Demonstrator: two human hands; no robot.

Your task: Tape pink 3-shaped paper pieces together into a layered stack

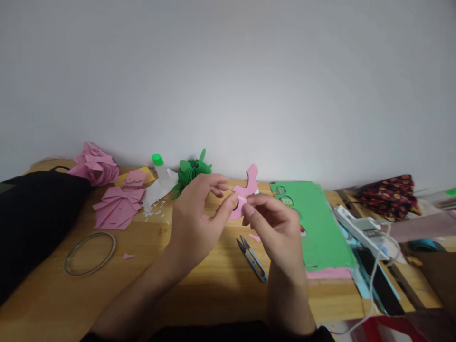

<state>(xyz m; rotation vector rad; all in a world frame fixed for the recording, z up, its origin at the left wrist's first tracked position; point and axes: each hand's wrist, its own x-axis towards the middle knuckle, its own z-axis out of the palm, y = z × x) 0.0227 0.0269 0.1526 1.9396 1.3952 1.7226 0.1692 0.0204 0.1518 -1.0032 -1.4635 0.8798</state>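
Both of my hands hold a curved pink paper cutout [251,179] above the middle of the table. The thumb of my left hand [201,216] presses on the cutout's left side, its fingers curled behind. On the other side, my right hand [276,225] pinches its edge between thumb and fingertips. A small white strip shows on the pink paper near the thumbs. Below the hands lie blue-handled thread snips [253,260], with a pink paper scrap [254,237] beside their tips.
To the left are folded pink paper [119,206], a metal ring [90,254], white paper bits [155,211], a green-capped glue stick [157,164] and a green paper piece [194,171]. Green sheets [320,228], a power strip [359,230] and a phone [379,280] lie right.
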